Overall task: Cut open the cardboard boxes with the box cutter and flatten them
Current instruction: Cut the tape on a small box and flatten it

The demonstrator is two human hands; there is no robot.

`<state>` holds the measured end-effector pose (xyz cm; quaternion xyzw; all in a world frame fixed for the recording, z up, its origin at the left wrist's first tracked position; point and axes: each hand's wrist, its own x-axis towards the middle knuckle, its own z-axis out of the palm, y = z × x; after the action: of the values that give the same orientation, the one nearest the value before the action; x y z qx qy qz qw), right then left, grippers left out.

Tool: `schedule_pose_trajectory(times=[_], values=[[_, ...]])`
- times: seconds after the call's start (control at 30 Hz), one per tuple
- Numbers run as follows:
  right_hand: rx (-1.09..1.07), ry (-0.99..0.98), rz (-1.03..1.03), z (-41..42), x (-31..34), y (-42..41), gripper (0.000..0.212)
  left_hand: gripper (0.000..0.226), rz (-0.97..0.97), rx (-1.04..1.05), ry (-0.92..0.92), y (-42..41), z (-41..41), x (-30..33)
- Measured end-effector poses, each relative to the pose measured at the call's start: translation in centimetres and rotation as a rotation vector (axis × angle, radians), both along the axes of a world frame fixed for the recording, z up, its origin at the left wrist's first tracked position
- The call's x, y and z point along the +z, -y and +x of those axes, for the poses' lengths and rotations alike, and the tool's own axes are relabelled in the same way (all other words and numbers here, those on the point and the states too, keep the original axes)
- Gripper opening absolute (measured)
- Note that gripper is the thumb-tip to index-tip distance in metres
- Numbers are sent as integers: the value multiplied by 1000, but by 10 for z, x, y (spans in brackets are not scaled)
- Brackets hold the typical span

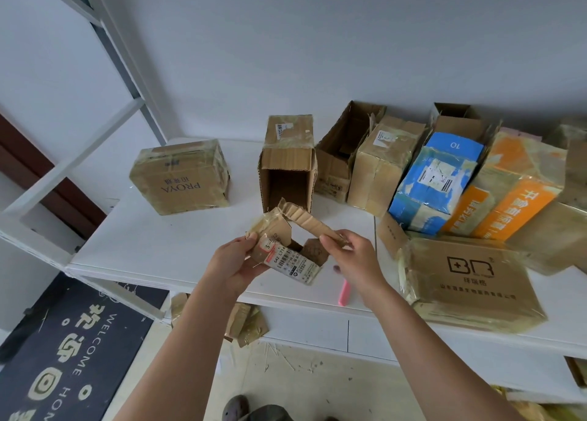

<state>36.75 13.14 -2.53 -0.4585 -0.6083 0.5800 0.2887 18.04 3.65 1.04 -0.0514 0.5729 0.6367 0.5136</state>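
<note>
I hold a small opened cardboard box [290, 255] with a white shipping label above the white table's [152, 246] front edge. My left hand [236, 261] grips its left side, thumb on the label. My right hand [352, 255] pinches its torn upper flap on the right. The pink box cutter [344, 292] lies on the table under my right wrist, partly hidden. An open brown box [287, 169] stands just behind the held one. A taped box printed PROYA [181, 179] sits at the left.
Several boxes crowd the table's right half: brown ones [378, 166], a blue one [435, 179], an orange one [514, 198] and a flat BR box [473, 281] at the front right. Flattened cardboard pieces [244, 322] lie on the floor below. A white metal rack [63, 173] stands at the left.
</note>
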Motion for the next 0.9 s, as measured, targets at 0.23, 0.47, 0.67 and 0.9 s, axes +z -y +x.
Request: schedule_pose_trajectory(times=[0.23, 0.47, 0.67, 0.9], values=[[-82, 6, 180, -9, 11, 6, 17, 21, -179, 100, -373, -6, 20, 4], [-111, 130, 511, -12, 20, 8, 24, 65, -202, -67, -618, -8, 29, 10], [-59, 119, 516, -17, 24, 13, 19, 44, -218, -90, -565, -10, 23, 5], [-93, 128, 472, -11, 21, 8, 28, 65, -69, -232, -547, -4, 23, -2]])
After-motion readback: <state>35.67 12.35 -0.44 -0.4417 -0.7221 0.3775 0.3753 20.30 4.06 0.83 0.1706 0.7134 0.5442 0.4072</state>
